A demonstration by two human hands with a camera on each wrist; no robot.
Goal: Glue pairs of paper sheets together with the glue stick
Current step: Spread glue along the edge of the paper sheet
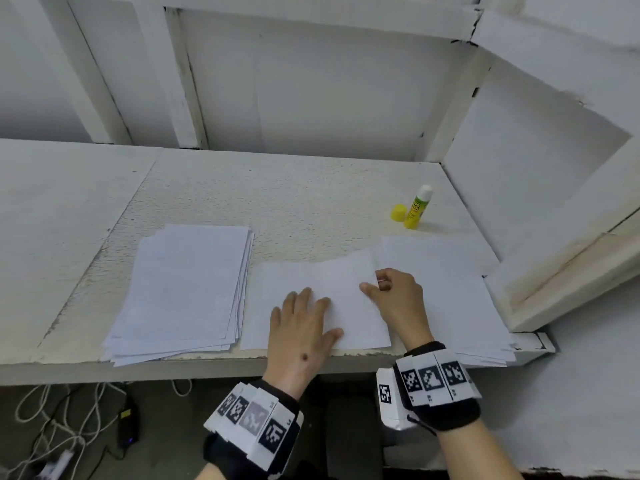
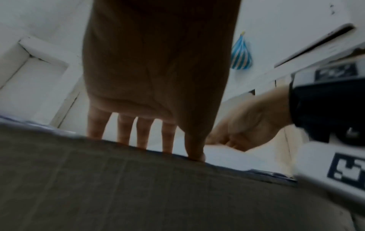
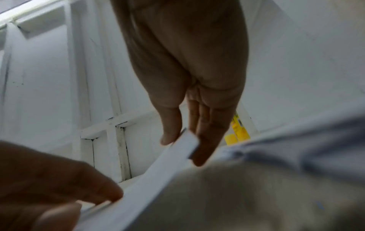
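A white paper sheet lies at the front middle of the table, its right side lifted off a lower sheet. My left hand lies flat on it with fingers spread, seen from below as straight fingers. My right hand pinches the sheet's right edge between thumb and fingers; the raised paper edge shows in the right wrist view. An uncapped yellow glue stick stands at the back right, its yellow cap beside it; the same glue stick peeks out behind my fingers.
A thick stack of white sheets lies to the left. Another pile of sheets sits at the right, under my right wrist. White panel walls close the back and right. Cables lie on the floor below the table edge.
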